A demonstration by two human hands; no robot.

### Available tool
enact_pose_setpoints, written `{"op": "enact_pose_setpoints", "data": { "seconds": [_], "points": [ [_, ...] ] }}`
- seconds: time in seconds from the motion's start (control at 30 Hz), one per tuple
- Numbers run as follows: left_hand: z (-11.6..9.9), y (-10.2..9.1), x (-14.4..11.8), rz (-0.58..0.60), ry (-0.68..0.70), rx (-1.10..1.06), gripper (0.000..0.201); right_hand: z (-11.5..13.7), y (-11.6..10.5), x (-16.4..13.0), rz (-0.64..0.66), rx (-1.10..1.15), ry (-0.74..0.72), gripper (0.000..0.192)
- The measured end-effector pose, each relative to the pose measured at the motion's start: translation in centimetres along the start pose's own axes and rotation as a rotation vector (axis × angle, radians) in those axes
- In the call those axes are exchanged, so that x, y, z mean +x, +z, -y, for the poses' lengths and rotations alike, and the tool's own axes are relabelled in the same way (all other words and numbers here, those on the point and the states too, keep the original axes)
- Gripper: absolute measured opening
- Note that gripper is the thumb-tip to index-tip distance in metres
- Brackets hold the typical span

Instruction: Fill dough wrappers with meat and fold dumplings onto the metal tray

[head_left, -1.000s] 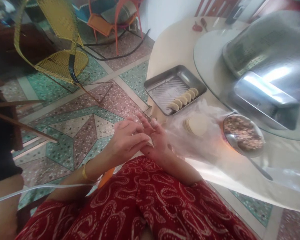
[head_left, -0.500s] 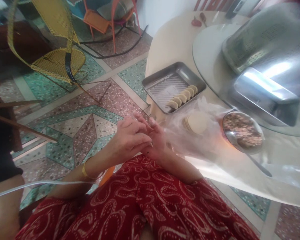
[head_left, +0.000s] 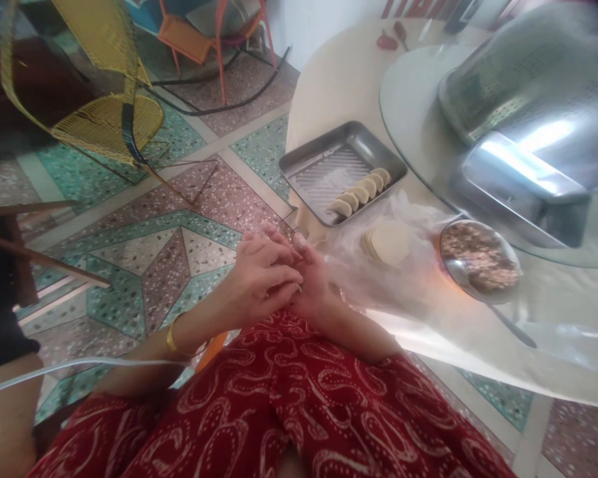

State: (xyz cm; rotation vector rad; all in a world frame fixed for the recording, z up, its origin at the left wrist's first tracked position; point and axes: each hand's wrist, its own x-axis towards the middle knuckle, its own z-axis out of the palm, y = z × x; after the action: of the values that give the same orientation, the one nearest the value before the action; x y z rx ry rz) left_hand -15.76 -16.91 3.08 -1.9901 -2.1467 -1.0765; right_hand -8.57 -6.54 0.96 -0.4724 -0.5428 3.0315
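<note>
My left hand (head_left: 256, 279) and my right hand (head_left: 315, 292) are pressed together over my lap in a red patterned garment. The left fingers are folded over the right palm, and only a pale sliver of a dumpling (head_left: 299, 287) shows between them. On the cream table to the right, a metal tray (head_left: 299, 156) holds a row of several folded dumplings (head_left: 361, 191). A stack of round wrappers (head_left: 389, 242) lies on clear plastic beside it. A metal bowl of minced filling (head_left: 478, 257) has a spoon (head_left: 508, 318) resting in it.
A large steel pot (head_left: 523, 113) and lid stand on a glass turntable (head_left: 408, 99) at the right. A yellow woven chair (head_left: 104, 113) and an orange chair (head_left: 199, 40) stand on the tiled floor. Another person's leg (head_left: 4, 405) is at the left edge.
My left fingers have curled tighter over my right hand, whose fingers were more spread a second ago. Both hands have edged slightly up and to the left.
</note>
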Motion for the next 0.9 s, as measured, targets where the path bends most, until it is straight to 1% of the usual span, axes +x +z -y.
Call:
{"op": "enact_pose_setpoints", "data": {
  "seconds": [0.07,0.13,0.27,0.4,0.6,0.73,0.9],
  "points": [
    [0.0,0.0,0.0,0.000,0.003,-0.004,0.009,-0.1,0.0,0.1,0.020,0.012,-0.017,0.032],
    [-0.1,-0.1,0.1,-0.005,0.024,-0.002,0.006,-0.1,0.1,0.1,0.031,0.019,-0.004,0.032],
    [-0.4,0.0,0.4,-0.005,0.039,-0.003,0.010,-0.2,0.3,0.1,0.024,0.021,0.007,0.031],
    [-0.6,0.2,0.4,-0.011,0.031,-0.009,0.013,-0.1,0.4,0.1,0.020,0.046,-0.010,0.033],
    [-0.9,0.2,0.3,0.012,-0.003,-0.045,0.007,-0.1,0.5,0.0,0.028,0.051,0.004,0.035],
    [-0.9,0.4,0.3,-0.002,0.002,-0.027,0.009,-0.4,0.3,0.2,0.020,0.033,-0.026,0.037],
    [-0.6,0.9,0.2,-0.026,0.036,-0.006,0.010,-0.4,-0.1,0.4,0.033,0.032,0.005,0.031]
  ]
}}
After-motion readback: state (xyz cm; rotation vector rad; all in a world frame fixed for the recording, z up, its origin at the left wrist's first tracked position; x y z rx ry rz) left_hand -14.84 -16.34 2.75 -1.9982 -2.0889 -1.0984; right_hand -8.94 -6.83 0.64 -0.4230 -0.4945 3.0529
